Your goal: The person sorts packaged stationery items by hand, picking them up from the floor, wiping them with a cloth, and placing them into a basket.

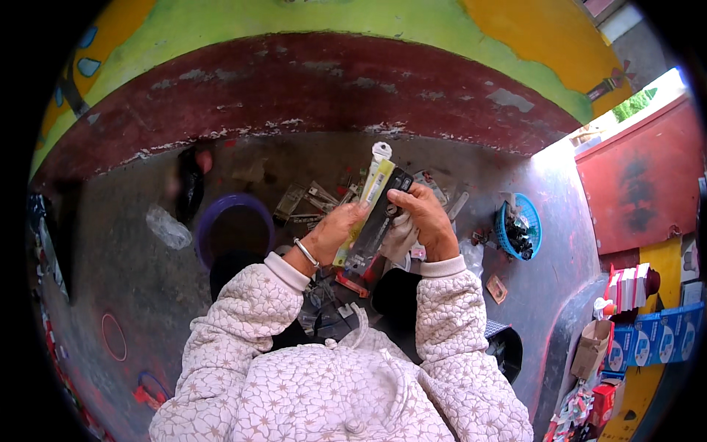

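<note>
Both my hands are raised in front of me over a pile of small goods on the floor. My left hand (335, 232) is closed on a long, narrow yellow-green package (377, 183) with a white hanging tab at its far end. Alongside it, overlapping, lies a long black package (374, 234). My right hand (429, 221) grips this one near its upper end, thumb on top. Both packages slant up to the right. A pale, crumpled thing (398, 239) shows below my right hand; I cannot tell what it is.
Loose packaged items (302, 202) are strewn on the floor past my hands. A purple basin (208, 214) and a clear plastic bag (168, 227) stand left. To the right are a blue basket (536, 228) with black things and several blue boxes (655, 340). A dark red wall base (309, 88) runs behind.
</note>
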Demonstrator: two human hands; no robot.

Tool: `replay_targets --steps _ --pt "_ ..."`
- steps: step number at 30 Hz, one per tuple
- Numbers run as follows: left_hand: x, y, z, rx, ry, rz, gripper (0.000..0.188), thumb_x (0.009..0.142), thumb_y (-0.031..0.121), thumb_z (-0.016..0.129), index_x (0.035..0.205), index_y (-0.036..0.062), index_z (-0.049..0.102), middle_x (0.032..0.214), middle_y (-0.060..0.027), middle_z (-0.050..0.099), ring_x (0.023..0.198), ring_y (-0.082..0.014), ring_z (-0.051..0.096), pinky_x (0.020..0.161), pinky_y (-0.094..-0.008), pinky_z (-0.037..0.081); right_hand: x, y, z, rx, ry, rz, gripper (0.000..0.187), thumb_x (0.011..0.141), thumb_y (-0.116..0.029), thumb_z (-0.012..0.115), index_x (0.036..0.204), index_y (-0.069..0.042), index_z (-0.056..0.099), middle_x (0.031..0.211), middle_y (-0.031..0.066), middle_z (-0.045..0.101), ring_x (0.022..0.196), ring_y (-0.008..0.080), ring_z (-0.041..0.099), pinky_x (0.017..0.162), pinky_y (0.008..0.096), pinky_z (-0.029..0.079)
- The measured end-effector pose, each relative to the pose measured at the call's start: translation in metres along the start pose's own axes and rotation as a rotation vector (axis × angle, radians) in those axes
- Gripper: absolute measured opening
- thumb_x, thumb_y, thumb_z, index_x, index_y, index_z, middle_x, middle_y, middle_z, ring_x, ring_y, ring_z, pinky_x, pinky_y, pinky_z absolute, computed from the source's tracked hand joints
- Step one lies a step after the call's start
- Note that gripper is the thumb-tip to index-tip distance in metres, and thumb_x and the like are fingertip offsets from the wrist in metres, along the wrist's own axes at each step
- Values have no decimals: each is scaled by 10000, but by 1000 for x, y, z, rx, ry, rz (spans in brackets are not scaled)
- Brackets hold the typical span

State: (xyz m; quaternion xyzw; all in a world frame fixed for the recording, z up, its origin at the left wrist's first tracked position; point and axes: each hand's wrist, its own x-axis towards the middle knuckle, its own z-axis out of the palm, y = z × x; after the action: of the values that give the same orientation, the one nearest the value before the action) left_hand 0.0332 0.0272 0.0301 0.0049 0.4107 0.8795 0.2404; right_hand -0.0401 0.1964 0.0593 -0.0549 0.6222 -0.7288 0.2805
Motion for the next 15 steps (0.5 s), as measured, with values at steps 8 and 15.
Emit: replay_targets --steps 8,15 --pt "4 -3 -16 125 137 60 385 918 362 428 1006 18 574 868 -62 594 708 -68 520 621 -174 437 -9 -3 -17 1 -19 32 152 784 -147 626 859 -15 615 770 35 627 655 100 570 639 243 461" --pt "4 -3 2 -97 226 -79 359 888 388 491 996 54 567 804 -16 587 642 -77 534 558 -196 445 -5 -2 -5 33 -33 -28 205 769 -135 640 906 10 593 815 32 611 719 93 550 676 233 441"
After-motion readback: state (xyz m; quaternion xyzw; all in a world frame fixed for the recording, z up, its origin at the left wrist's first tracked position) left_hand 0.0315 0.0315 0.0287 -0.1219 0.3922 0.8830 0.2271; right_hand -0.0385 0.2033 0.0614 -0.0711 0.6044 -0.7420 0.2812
